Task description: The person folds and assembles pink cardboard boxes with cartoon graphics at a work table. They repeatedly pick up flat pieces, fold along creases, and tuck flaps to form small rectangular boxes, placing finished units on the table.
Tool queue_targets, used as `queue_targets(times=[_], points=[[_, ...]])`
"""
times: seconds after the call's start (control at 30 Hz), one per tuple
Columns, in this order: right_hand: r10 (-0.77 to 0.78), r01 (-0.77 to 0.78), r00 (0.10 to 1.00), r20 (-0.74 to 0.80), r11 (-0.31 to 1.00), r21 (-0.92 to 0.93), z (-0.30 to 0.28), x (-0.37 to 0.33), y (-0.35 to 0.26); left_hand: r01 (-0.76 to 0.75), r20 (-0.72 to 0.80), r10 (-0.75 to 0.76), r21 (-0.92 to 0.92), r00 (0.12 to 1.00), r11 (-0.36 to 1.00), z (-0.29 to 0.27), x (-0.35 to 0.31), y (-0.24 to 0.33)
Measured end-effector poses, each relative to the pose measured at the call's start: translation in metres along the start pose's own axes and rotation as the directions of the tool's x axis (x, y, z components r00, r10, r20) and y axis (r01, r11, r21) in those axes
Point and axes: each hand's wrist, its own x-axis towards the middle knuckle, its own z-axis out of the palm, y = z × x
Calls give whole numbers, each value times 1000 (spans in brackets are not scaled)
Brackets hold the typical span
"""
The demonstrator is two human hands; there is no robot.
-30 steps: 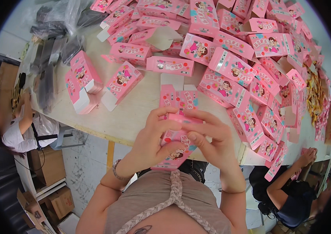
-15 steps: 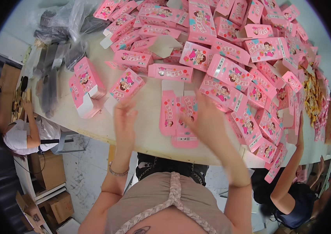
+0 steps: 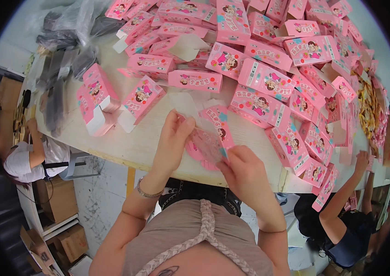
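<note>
Pink boxes crowd the table (image 3: 158, 147) behind my hands; I see both hands, left (image 3: 173, 138) and right (image 3: 243, 172), now pinching the flat box (image 3: 213, 133) they just lifted.

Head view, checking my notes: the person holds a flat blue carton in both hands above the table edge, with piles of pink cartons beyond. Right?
Not quite: the flat carton is pink, not blue, as the head view shows. The left hand and right hand both hold it above the table edge, and piles of pink cartons lie beyond.
</note>
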Motion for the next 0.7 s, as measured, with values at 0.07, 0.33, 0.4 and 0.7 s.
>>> queue_targets(times=[0.07, 0.33, 0.4, 0.7], points=[[-13, 16, 999, -39, 997, 69, 4, 10, -5, -20, 147, 33, -86, 989, 996, 1, 2, 8], [234, 27, 889, -393, 832, 554, 33, 26, 9, -402, 168, 381, 113, 909, 909, 41, -26, 10], [-54, 176, 879, -474, 960, 217, 28, 26, 13, -315, 183, 274, 253, 944, 915, 36, -35, 1], [249, 256, 885, -393, 444, 859, 28, 44, 4, -334, 280, 204, 579, 938, 744, 23, -31, 20]])
